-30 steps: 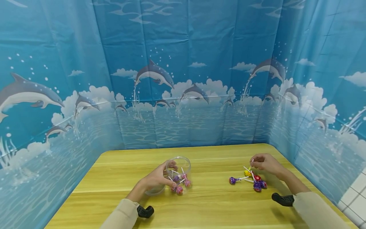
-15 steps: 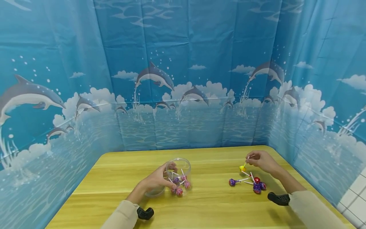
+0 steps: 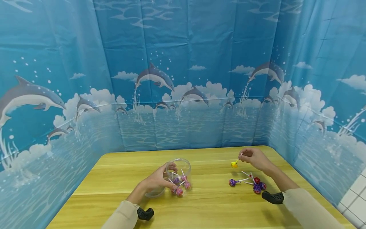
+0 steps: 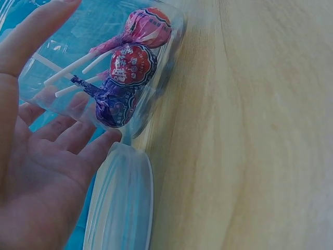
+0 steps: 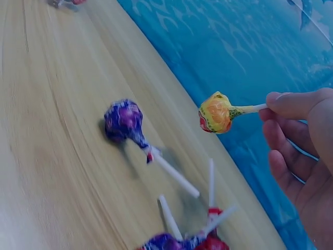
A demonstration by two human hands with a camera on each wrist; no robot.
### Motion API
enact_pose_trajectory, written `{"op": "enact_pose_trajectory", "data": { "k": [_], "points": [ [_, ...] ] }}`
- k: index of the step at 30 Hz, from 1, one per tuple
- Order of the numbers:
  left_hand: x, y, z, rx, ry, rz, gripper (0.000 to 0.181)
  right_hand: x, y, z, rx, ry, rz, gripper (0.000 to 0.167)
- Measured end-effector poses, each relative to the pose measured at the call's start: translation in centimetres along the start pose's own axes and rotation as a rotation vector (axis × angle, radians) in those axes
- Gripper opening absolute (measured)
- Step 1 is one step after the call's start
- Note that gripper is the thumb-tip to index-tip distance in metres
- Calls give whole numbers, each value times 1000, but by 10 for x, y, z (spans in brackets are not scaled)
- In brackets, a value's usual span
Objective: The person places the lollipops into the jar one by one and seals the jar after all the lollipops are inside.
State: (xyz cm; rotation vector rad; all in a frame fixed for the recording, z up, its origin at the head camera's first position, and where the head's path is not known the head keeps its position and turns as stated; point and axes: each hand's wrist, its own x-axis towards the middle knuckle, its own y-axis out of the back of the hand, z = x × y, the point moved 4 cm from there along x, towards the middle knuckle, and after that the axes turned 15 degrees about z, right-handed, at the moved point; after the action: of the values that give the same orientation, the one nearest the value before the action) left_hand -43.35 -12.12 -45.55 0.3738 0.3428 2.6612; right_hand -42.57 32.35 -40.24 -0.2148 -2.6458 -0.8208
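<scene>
My left hand (image 3: pixel 158 179) curls round the side of a clear jar (image 3: pixel 183 160) holding several pink and purple lollipops (image 3: pixel 179 191); the left wrist view shows fingers behind the clear wall and the thumb in front. My right hand (image 3: pixel 257 159) pinches the white stick of a yellow lollipop (image 3: pixel 234 164) between thumb and fingertips, held above the table with its candy end pointing left. Below it lie a purple lollipop (image 3: pixel 233 182) and, to the right, a small pile with a red lollipop (image 3: pixel 256 180) and purple ones (image 3: pixel 257 188).
A clear round lid (image 3: pixel 155 192) lies beside the jar, partly under my left hand. The yellow wooden table (image 3: pixel 200 210) reaches back to a blue dolphin curtain (image 3: pixel 188 127), which also runs along both sides. White tiles (image 3: pixel 354 194) show at the far right.
My right hand has lifted the yellow lollipop off the pile and moved it left and away from me. The left hand and jar have stayed in place.
</scene>
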Motion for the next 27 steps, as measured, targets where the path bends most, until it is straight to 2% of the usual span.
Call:
{"op": "enact_pose_trajectory", "data": {
  "k": [10, 21, 27],
  "points": [
    [-1, -1, 4, 9, -10, -4, 82, 7, -19, -21, 60, 42, -5, 18],
    [0, 1, 3, 18, -5, -8, 83, 20, -56, -51, 127, 62, -14, 11],
    [-1, 0, 2, 24, 0, -11, 82, 20, -72, -70, 185, 77, -18, 13]
  ]
}}
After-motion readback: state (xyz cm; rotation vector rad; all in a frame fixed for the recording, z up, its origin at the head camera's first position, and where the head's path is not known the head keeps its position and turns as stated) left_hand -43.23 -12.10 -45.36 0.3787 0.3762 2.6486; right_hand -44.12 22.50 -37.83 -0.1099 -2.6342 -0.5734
